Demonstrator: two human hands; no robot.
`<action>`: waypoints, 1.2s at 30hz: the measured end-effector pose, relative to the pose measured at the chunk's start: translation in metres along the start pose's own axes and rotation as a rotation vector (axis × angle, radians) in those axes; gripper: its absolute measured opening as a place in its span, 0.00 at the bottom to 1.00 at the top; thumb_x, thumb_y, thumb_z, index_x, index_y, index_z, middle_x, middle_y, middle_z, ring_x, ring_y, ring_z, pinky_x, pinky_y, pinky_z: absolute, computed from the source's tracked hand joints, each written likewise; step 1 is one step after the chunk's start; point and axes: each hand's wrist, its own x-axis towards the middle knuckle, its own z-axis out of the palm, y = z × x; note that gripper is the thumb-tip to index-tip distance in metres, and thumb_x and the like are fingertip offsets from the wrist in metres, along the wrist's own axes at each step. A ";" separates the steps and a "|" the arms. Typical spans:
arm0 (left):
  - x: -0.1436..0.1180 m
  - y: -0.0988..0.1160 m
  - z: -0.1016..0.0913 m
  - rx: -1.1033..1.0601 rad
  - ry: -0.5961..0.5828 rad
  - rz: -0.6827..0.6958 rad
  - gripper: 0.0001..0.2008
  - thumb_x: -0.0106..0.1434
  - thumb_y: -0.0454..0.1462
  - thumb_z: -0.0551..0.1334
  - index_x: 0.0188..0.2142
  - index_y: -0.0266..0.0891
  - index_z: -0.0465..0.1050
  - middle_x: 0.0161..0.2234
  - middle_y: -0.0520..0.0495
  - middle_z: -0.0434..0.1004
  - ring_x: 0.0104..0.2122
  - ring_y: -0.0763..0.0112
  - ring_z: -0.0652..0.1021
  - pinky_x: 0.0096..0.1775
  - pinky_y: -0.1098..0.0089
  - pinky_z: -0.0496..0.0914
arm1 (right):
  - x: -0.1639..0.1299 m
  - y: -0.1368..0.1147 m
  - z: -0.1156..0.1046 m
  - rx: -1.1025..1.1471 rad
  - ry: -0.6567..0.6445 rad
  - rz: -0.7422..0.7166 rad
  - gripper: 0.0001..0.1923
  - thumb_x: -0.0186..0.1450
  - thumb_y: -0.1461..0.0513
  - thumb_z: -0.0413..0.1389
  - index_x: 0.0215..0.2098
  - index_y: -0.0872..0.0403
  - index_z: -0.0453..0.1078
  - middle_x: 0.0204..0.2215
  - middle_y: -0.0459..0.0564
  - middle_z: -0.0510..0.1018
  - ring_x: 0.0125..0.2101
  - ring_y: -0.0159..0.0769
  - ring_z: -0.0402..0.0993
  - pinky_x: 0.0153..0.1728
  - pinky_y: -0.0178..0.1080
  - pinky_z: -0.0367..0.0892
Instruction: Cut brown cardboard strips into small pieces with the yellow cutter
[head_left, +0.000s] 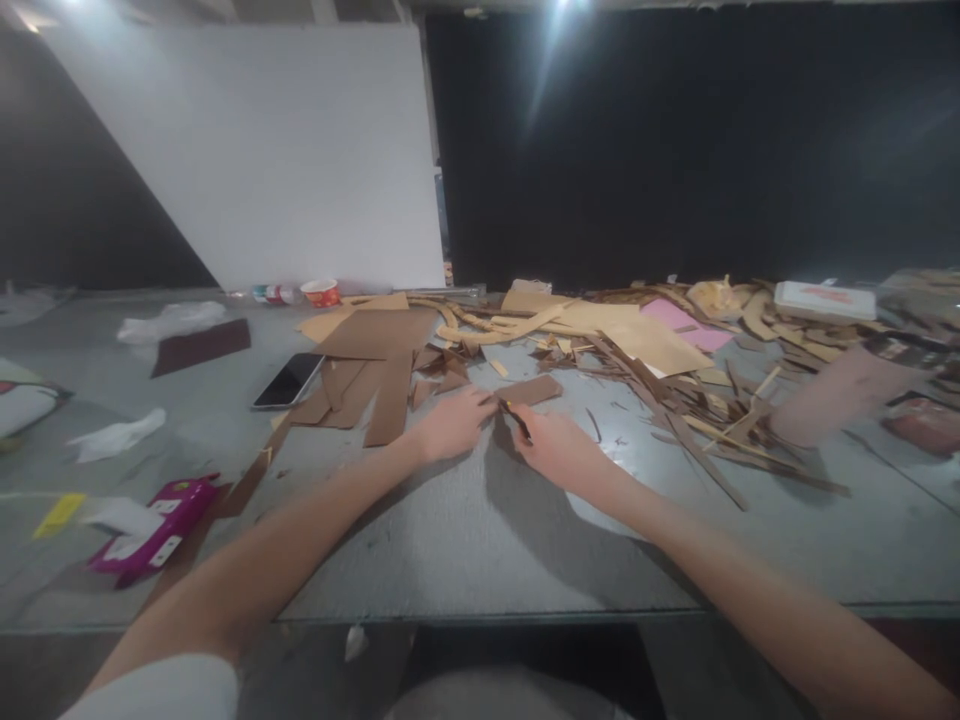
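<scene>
My left hand [454,425] is closed, its fingertips pressed onto the near end of a small brown piece of sheet material [534,390], which looks like cardboard or leather. In my right hand [561,450] is a slim dark utility knife [519,421] with a touch of yellow near its tip. That tip points at the brown piece, close to my left fingertips. The two hands almost meet above the middle of the table, and the fingers partly hide the contact. Left of my left hand lie brown flat pieces [388,400].
Brown offcuts [697,430] pile up on the right of the grey table [465,540]. Tan sheets [652,335] and a pink sheet [686,325] lie behind. On the left are a phone [289,381], a magenta tissue pack [161,530] and crumpled tissue [120,437].
</scene>
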 end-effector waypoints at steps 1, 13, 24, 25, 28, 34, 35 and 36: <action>0.000 0.000 0.000 -0.003 -0.005 -0.003 0.22 0.68 0.27 0.57 0.59 0.38 0.75 0.62 0.37 0.77 0.62 0.53 0.74 0.62 0.58 0.71 | -0.001 0.000 0.000 -0.004 -0.013 0.000 0.24 0.78 0.63 0.49 0.70 0.56 0.67 0.40 0.57 0.88 0.37 0.45 0.84 0.35 0.38 0.61; -0.003 0.001 -0.001 0.014 0.014 -0.001 0.25 0.66 0.25 0.57 0.61 0.39 0.75 0.62 0.38 0.77 0.62 0.53 0.74 0.59 0.58 0.72 | -0.017 0.001 -0.009 -0.017 -0.038 0.025 0.24 0.77 0.63 0.48 0.69 0.54 0.69 0.39 0.57 0.87 0.38 0.47 0.85 0.34 0.39 0.60; -0.007 0.001 0.006 0.001 0.045 -0.020 0.23 0.65 0.26 0.60 0.58 0.38 0.78 0.63 0.38 0.78 0.65 0.53 0.73 0.65 0.56 0.68 | 0.000 0.034 -0.005 -0.122 0.167 0.098 0.29 0.82 0.58 0.42 0.79 0.54 0.54 0.40 0.58 0.88 0.35 0.46 0.84 0.35 0.41 0.65; -0.008 0.000 0.008 -0.009 0.048 -0.017 0.23 0.65 0.26 0.59 0.57 0.38 0.78 0.64 0.38 0.78 0.65 0.53 0.74 0.65 0.56 0.68 | 0.005 0.043 -0.003 -0.152 0.179 0.110 0.29 0.83 0.57 0.42 0.79 0.54 0.55 0.41 0.59 0.88 0.36 0.48 0.84 0.37 0.42 0.66; -0.012 0.002 0.010 -0.088 0.078 -0.014 0.20 0.66 0.26 0.58 0.53 0.40 0.80 0.63 0.42 0.79 0.62 0.56 0.76 0.63 0.57 0.70 | 0.017 0.071 0.000 -0.211 0.200 0.169 0.27 0.83 0.57 0.42 0.77 0.55 0.59 0.44 0.62 0.87 0.41 0.50 0.84 0.44 0.44 0.68; -0.013 0.017 0.004 -0.278 0.223 -0.057 0.14 0.71 0.28 0.55 0.46 0.43 0.78 0.56 0.44 0.81 0.59 0.59 0.78 0.62 0.58 0.73 | 0.026 0.111 0.008 -0.298 0.177 0.239 0.26 0.82 0.60 0.41 0.74 0.54 0.63 0.51 0.65 0.82 0.50 0.54 0.80 0.52 0.50 0.67; -0.013 0.018 0.004 -0.274 0.249 -0.088 0.14 0.71 0.29 0.56 0.49 0.42 0.77 0.57 0.42 0.79 0.60 0.58 0.77 0.63 0.57 0.72 | 0.027 0.113 0.010 -0.308 0.172 0.243 0.26 0.82 0.60 0.41 0.74 0.54 0.64 0.52 0.65 0.81 0.52 0.55 0.78 0.52 0.51 0.66; -0.012 0.019 0.004 -0.261 0.269 -0.120 0.13 0.72 0.31 0.58 0.52 0.42 0.76 0.59 0.41 0.78 0.62 0.56 0.76 0.64 0.55 0.71 | 0.027 0.115 0.012 -0.316 0.176 0.247 0.26 0.81 0.60 0.42 0.73 0.54 0.65 0.53 0.66 0.80 0.54 0.57 0.77 0.53 0.52 0.66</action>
